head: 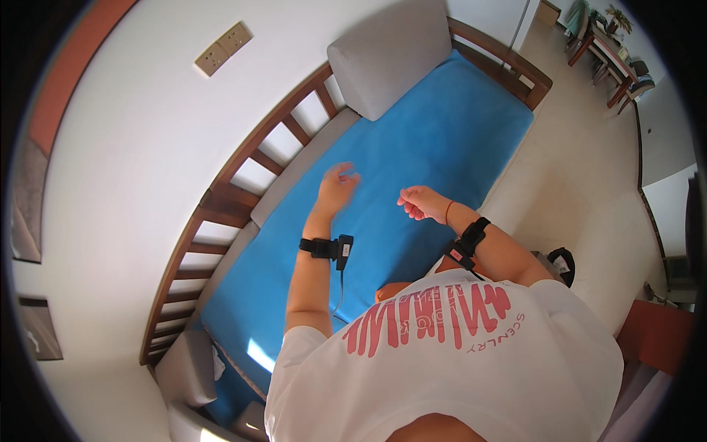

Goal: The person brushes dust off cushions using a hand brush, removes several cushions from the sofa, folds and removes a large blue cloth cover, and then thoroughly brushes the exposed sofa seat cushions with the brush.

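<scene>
My left hand (337, 189) is raised over the blue sheet (386, 149) of a wooden-framed sofa, its fingers slightly curled, blurred and apart, with nothing seen in it. To its right, my right hand (422, 203) is loosely curled with a red string around the wrist; whether something small is inside cannot be told. The two hands do not touch. Each forearm wears a black strap with a small black device, the left device (344, 252) and the right device (459, 254), and a cable runs from the left one.
A grey cushion (389, 58) leans at the sofa's far end, against the slatted wooden backrest (243, 193). Another grey cushion (185, 367) lies lower left. A dark bag-like item (561, 266) is on the floor at right. A dining table (613, 52) with chairs stands far off.
</scene>
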A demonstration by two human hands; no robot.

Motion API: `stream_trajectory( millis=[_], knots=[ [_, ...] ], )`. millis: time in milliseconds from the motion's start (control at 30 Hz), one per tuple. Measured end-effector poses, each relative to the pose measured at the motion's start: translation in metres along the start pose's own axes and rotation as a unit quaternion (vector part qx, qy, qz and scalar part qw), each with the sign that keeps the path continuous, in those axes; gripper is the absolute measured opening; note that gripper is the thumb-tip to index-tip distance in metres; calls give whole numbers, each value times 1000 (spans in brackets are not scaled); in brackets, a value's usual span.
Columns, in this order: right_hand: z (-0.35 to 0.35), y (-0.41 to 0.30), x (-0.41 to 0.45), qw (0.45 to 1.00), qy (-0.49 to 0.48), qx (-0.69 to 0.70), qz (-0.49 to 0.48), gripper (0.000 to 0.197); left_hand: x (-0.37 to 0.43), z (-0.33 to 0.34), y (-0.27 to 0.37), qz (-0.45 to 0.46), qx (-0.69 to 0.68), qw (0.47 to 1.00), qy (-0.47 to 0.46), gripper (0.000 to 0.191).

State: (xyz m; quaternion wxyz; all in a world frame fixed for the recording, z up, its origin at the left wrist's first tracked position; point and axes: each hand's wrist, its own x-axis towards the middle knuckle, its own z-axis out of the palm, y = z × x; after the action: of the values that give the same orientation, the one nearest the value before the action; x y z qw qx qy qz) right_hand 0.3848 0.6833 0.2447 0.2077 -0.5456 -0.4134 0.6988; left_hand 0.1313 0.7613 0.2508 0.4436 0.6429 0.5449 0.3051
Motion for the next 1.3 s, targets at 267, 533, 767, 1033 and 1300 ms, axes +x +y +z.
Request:
stream_trajectory(
  millis=[267, 533, 767, 1033, 1300],
  knots=[
    [-155, -13, 83, 990, -118, -76, 12, 30, 194, 29, 39, 24, 131, 985, 110, 51],
    [-335, -37, 155, 994, -91, 10, 61, 26, 399, 77, 63, 8, 201, 952, 230, 62],
    [-415, -24, 164, 993, -94, 54, 57, 28, 512, 86, 65, 48, 414, 879, 231, 81],
    [-446, 4, 148, 988, -100, 55, 105, 34, 555, 84, 95, -146, 432, 862, 221, 74],
    [-445, -33, 173, 987, -111, 56, 97, 38, 503, 135, 110, 78, 447, 859, 237, 69]
  ],
)
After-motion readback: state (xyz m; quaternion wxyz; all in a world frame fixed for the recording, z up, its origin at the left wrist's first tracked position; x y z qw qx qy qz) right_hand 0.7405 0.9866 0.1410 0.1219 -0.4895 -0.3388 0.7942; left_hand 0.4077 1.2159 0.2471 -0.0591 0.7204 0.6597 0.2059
